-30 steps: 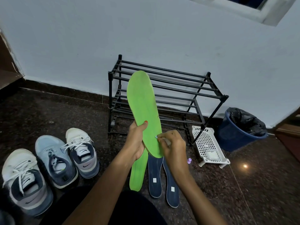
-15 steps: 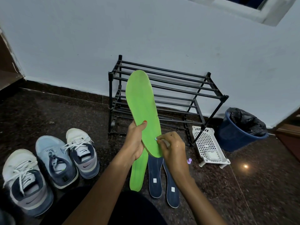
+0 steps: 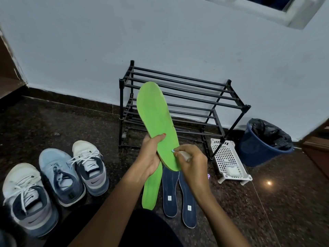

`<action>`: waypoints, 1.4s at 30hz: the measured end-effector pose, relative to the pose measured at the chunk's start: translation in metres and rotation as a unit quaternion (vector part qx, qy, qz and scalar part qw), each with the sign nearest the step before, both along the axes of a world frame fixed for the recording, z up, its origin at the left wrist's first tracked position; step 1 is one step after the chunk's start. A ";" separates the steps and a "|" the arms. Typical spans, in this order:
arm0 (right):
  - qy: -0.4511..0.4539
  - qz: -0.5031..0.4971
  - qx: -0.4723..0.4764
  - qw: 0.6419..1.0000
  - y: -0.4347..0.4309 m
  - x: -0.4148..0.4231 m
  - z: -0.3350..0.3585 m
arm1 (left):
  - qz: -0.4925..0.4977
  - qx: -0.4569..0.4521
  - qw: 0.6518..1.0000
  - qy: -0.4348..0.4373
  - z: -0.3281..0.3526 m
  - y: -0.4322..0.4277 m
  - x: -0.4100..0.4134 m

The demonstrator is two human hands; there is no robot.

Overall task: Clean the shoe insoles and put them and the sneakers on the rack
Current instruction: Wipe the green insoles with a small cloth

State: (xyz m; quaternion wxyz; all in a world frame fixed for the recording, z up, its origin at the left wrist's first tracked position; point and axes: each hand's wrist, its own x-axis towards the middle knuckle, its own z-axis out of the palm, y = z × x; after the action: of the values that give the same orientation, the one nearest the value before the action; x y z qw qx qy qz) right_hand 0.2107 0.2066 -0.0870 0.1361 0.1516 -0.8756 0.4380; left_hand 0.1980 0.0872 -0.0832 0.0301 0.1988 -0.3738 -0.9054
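My left hand (image 3: pixel 149 157) grips a green insole (image 3: pixel 154 118) near its heel and holds it upright in front of the black shoe rack (image 3: pixel 187 97). My right hand (image 3: pixel 191 161) is closed around a small pale cleaning tool (image 3: pixel 184 155) whose tip touches the insole's lower right edge. A second green insole (image 3: pixel 151 189) and two dark blue insoles (image 3: pixel 170 193) lie on the floor below my hands. Three sneakers stand at the left: a white and navy one (image 3: pixel 26 198), a light blue one (image 3: pixel 58 177) and another white and navy one (image 3: pixel 89 166).
A white perforated basket (image 3: pixel 227 157) holding a pale block stands on the floor by the rack's right leg. A blue bin (image 3: pixel 260 150) with a black liner stands at the right against the wall. The floor is dark polished stone.
The green insole has tilted slightly, its toe shifting a little left. My right hand has edged up along the insole's lower edge. Everything on the floor stays put.
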 end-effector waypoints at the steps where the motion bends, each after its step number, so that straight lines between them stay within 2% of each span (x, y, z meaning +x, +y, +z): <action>1: -0.017 0.001 -0.016 1.000 -0.001 0.000 0.001 | -0.008 0.008 1.000 0.008 0.000 -0.001 0.001; 8: -0.002 -0.021 -0.036 0.999 0.001 -0.008 -0.002 | -0.131 0.017 0.991 0.039 0.002 0.003 0.008; 20: 0.038 0.050 0.106 0.992 0.004 -0.009 -0.011 | -0.041 -0.035 0.998 0.041 -0.002 0.006 0.004; 23: 0.024 0.062 0.115 0.991 0.006 -0.007 -0.010 | -0.033 -0.056 0.997 0.046 -0.004 0.006 0.003; 29: 0.054 0.017 0.108 0.993 0.007 -0.016 -0.003 | -0.036 -0.077 0.995 0.058 -0.003 0.011 0.004; 37: 0.024 0.078 0.113 0.990 0.003 -0.003 -0.010 | 0.005 -0.088 0.995 0.044 -0.006 0.009 0.000; 42: 0.058 0.035 0.122 0.990 0.004 -0.011 -0.007 | 0.003 -0.087 0.995 0.055 -0.005 0.011 0.001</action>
State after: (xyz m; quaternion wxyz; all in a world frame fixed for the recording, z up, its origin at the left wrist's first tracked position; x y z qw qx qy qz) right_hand 0.1995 0.2110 -0.0942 0.1518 0.2229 -0.9071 0.3233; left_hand 0.1993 0.0987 -0.0880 0.0700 0.1466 -0.4483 -0.8790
